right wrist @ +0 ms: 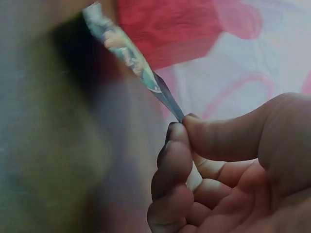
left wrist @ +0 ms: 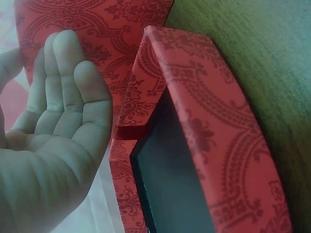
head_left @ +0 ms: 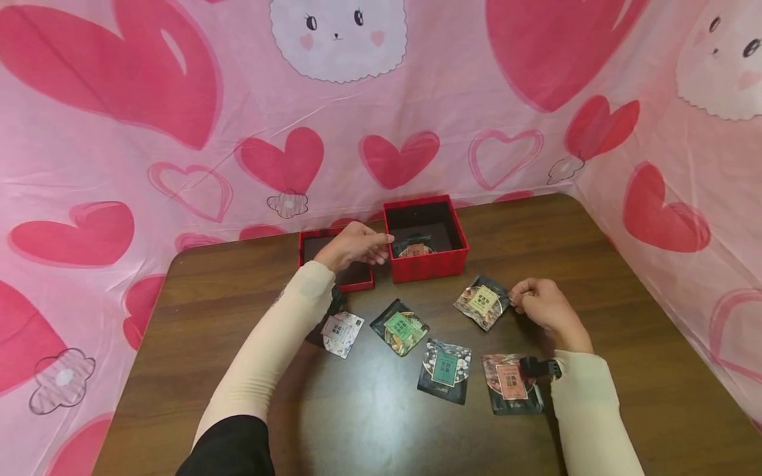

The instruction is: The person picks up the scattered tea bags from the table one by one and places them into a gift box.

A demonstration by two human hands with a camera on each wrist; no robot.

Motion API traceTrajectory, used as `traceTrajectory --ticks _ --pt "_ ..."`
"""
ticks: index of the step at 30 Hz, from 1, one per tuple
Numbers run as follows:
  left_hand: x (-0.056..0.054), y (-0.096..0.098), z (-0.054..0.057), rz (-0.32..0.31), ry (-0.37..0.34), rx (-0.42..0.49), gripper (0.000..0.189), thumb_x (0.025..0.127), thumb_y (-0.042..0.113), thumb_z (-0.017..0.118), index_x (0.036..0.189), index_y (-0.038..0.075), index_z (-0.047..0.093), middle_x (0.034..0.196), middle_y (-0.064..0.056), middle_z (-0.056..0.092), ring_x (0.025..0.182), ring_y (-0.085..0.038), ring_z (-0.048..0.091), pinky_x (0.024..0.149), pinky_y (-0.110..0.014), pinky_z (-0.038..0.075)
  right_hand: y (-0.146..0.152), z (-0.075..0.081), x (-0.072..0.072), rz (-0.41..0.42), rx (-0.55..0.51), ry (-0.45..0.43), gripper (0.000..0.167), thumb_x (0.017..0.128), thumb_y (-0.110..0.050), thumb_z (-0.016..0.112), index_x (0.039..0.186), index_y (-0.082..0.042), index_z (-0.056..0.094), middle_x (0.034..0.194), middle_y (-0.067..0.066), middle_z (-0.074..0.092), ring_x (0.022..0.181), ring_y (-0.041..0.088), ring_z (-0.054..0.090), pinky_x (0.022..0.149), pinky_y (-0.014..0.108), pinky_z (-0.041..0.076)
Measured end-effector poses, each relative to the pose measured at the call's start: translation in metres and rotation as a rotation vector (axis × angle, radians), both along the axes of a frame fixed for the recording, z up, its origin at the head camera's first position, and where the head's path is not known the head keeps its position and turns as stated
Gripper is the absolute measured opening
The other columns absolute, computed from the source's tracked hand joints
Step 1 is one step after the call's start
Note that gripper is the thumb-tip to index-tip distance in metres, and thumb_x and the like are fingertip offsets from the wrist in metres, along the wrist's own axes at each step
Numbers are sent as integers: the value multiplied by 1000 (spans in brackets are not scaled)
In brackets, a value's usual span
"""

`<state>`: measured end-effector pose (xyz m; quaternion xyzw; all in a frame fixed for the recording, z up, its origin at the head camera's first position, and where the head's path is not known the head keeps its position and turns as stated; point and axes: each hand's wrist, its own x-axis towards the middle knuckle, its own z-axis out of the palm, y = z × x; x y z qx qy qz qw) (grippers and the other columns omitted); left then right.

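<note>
My right hand [head_left: 544, 307] pinches one corner of a dark sachet with a yellow label [head_left: 483, 301]. The right wrist view shows this sachet [right wrist: 129, 56] edge-on between thumb and fingertips. At the left wall of the red patterned box [head_left: 428, 264] is my left hand [head_left: 357, 246], its fingers loosely bent and close to the wall; whether they touch it is unclear. Inside that box lies a sachet with an orange-red label [head_left: 417, 250]. Beneath the left hand is the shallow red lid [head_left: 357, 287], dark inside; the left wrist view shows its rim [left wrist: 194, 116] up close.
Sachets lie on the brown wooden table [head_left: 250, 277]: one with a white label [head_left: 343, 334], one with a light green label [head_left: 401, 327], one with a teal label [head_left: 444, 370] and one with a red label [head_left: 512, 385]. A pink heart-patterned cloth [head_left: 333, 112] hangs behind.
</note>
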<state>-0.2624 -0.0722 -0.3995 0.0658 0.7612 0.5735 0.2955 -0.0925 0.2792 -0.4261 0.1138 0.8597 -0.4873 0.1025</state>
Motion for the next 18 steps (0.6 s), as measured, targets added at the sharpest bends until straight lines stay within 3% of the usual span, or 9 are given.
traceTrajectory --ticks 4,9,18 --pt "0 0 0 2 -2 0 25 94 21 73 88 -3 76 75 -13 72 64 -19 69 89 -55 53 7 18 -3 -29 -110 56 14 98 1 52 103 13 58 85 8 59 72 15 56 64 28 50" --pt "1 0 2 3 -4 8 26 93 22 74 88 -3 76 75 -13 71 65 -19 69 89 -54 53 13 38 -3 -48 -203 116 16 101 -4 55 101 12 58 77 0 61 69 11 57 61 27 51" --pt "1 0 2 2 -6 -6 25 94 21 73 89 -4 76 75 -13 71 64 -19 69 90 -55 53 11 38 -7 -87 -381 106 12 100 -2 57 89 1 63 71 -4 62 63 7 59 56 24 48"
